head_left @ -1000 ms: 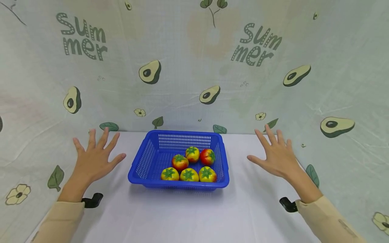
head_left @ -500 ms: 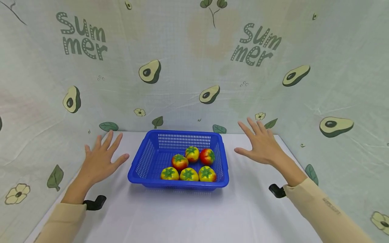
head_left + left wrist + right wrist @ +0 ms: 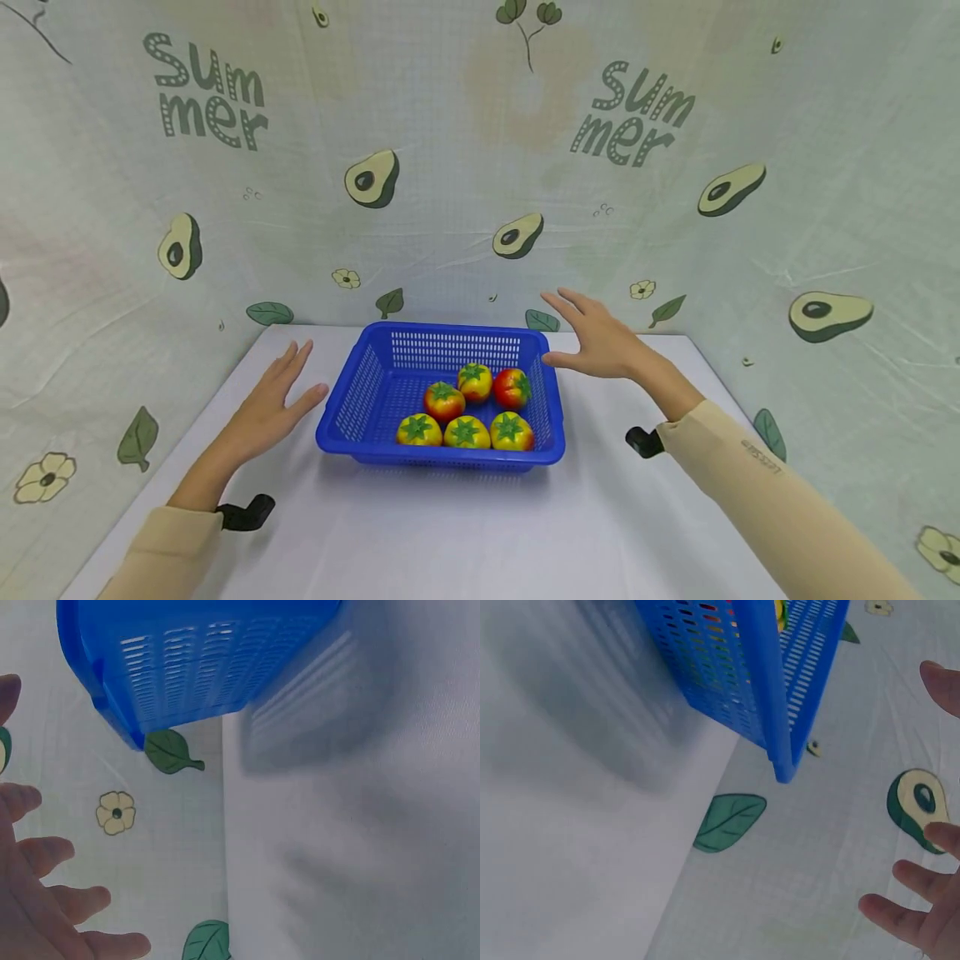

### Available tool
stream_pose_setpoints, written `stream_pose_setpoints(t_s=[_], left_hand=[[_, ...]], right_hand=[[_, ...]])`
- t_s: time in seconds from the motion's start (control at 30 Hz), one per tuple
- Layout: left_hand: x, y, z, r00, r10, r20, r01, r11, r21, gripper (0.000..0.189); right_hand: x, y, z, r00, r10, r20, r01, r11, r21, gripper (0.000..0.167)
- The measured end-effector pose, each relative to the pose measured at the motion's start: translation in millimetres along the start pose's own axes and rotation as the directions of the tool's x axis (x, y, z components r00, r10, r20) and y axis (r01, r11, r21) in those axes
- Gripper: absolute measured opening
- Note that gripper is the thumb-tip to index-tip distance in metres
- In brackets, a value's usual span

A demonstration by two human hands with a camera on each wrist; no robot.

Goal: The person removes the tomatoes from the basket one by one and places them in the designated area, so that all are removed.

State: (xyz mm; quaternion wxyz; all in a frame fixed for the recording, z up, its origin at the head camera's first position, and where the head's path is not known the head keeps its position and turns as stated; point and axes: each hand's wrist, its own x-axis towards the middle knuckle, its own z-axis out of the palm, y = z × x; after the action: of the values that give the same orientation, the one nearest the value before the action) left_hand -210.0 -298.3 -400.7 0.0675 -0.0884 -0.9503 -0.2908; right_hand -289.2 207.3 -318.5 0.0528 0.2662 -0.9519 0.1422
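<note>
A blue plastic basket (image 3: 442, 455) with slotted walls sits on the white table. Inside are several round yellow-and-red fruits (image 3: 444, 403) with green leafy tops, gathered toward its front and right. To the basket's left, my left hand (image 3: 258, 421) hovers with fingers extended, the thumb close to the left rim. My right hand (image 3: 606, 343) is at the back right corner, its thumb overlapping the right rim in the head view. Both wrist views show spread fingers and nothing held; the basket wall (image 3: 187, 671) fills the top of the left one.
A pale cloth (image 3: 442, 100) printed with avocados, leaves and lettering hangs behind and along both sides of the table (image 3: 450, 533). A black wrist mount (image 3: 247, 513) sticks out by the left sleeve, and another mount (image 3: 645, 442) by the right sleeve.
My right hand has moved left and slightly up, from well apart to the basket's rim. My left hand has shifted right, nearer the basket, and turned. The basket and fruits have stayed put.
</note>
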Motion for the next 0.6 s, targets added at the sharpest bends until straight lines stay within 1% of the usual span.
stream_pose_setpoints(t_s=[0.13, 0.3, 0.47, 0.6], left_hand=[[0.0, 0.0, 3.7, 1.0, -0.015, 0.008, 0.015, 0.997, -0.081, 0.086], [-0.7, 2.6, 8.1, 0.998, -0.057, 0.034, 0.062, 0.983, -0.171, 0.086], [-1.6, 6.4, 11.9, 0.991, -0.108, 0.08, 0.125, 0.959, -0.253, 0.086], [-2.6, 7.0, 15.1, 0.988, -0.12, 0.095, 0.145, 0.936, -0.321, 0.084]], right_hand=[[14.2, -4.2, 1.6, 0.999, -0.016, 0.045, 0.012, 0.996, 0.083, 0.098], [30.4, -9.7, 6.9, 0.995, -0.065, 0.082, 0.05, 0.985, 0.166, 0.095], [43.6, -14.1, 12.8, 0.989, -0.075, 0.127, 0.043, 0.97, 0.24, 0.09], [53.7, -18.6, 16.1, 0.985, -0.075, 0.156, 0.035, 0.968, 0.247, 0.087]])
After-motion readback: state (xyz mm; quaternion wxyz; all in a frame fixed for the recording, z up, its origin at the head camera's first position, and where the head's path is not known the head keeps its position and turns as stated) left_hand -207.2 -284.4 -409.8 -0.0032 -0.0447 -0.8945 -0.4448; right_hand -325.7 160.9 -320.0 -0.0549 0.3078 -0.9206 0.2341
